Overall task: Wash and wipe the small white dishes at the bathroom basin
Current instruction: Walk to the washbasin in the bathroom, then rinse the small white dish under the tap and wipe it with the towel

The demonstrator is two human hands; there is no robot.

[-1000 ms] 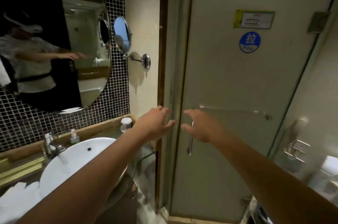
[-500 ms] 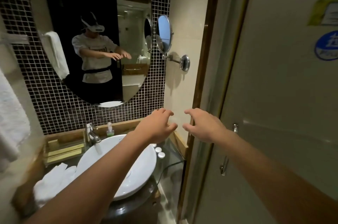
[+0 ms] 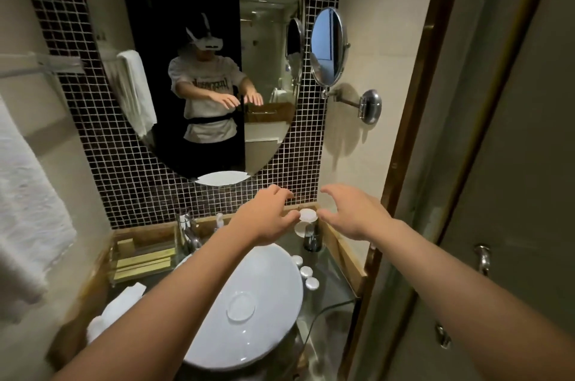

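A round white basin [image 3: 249, 327] sits on the counter below me, with a small white dish [image 3: 240, 306] lying inside it. Three small white dishes [image 3: 306, 271] stand in a row on the glass counter at the basin's right rim. Another small white dish [image 3: 307, 214] rests at the back right corner. My left hand [image 3: 264, 215] hovers above the basin's far edge, fingers spread, holding nothing. My right hand [image 3: 351, 212] floats beside it to the right, also empty with fingers apart. Both are held above the counter, touching nothing.
A chrome tap [image 3: 188, 232] stands behind the basin. White cloths [image 3: 115, 315] lie at the counter's left front, a tray of packets [image 3: 143, 259] behind them. A towel [image 3: 25, 194] hangs at left. The oval mirror [image 3: 202, 53], a swivel mirror [image 3: 328, 46] and the glass door [image 3: 513, 194] surround me.
My view has swung left and down from the shower door to the basin. Both hands stay outstretched and empty, now over the basin's far side.
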